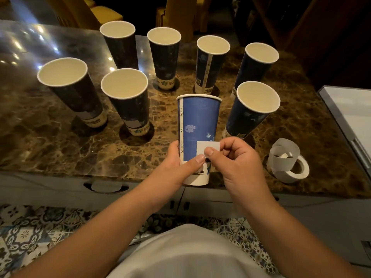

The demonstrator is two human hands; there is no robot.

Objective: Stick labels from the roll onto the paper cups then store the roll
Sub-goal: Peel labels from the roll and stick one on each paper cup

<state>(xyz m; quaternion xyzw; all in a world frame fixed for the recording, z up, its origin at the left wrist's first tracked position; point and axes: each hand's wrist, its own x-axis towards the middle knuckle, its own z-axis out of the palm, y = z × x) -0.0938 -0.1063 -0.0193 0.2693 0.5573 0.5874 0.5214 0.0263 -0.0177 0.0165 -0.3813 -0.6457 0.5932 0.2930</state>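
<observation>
My left hand (181,165) grips a tall blue paper cup (197,121) upright at the table's near edge, thumb across its lower front. A white square label (207,147) lies against the cup's side, pinched at its lower edge by my right hand (234,159). The label roll (289,163), white with a loose strip curling up from it, lies on the table to the right of my right hand. Several more blue cups stand open-mouthed behind, two at the left (128,101) bearing a pale label low on their sides.
The cups stand on a brown marble table (40,137) with drawers under its front edge. A white tray or box (351,113) sits at the right edge. Yellow chairs (104,15) stand beyond the table. Patterned floor tiles lie below.
</observation>
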